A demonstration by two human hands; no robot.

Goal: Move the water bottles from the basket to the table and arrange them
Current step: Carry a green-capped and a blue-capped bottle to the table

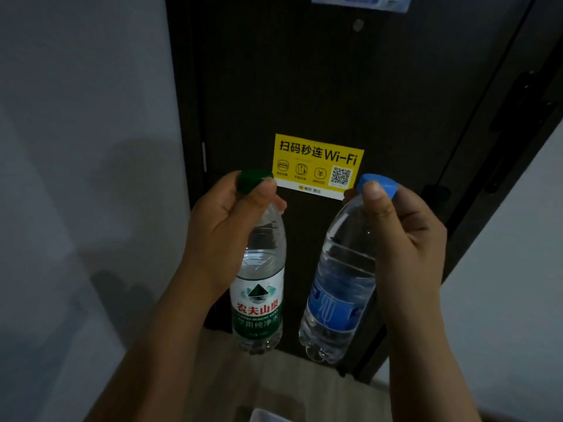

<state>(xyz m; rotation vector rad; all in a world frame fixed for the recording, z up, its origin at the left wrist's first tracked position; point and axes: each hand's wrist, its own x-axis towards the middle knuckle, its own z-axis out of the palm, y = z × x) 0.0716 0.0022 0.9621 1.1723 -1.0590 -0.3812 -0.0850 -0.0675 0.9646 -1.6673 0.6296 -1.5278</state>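
Our left hand (pixel 224 220) pinches the green-capped bottle (pixel 259 287) at its neck; our right hand (pixel 402 236) grips the blue-capped bottle (pixel 338 287) likewise, both hanging midair before the door (pixel 304 86). Full, probably heavy (thin walls would dent), so necks suit best.

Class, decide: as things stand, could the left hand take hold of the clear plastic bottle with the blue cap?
Probably not: the left hand is occupied, gripping the green-capped clear plastic bottle by its neck, while the right hand holds the blue-capped bottle.
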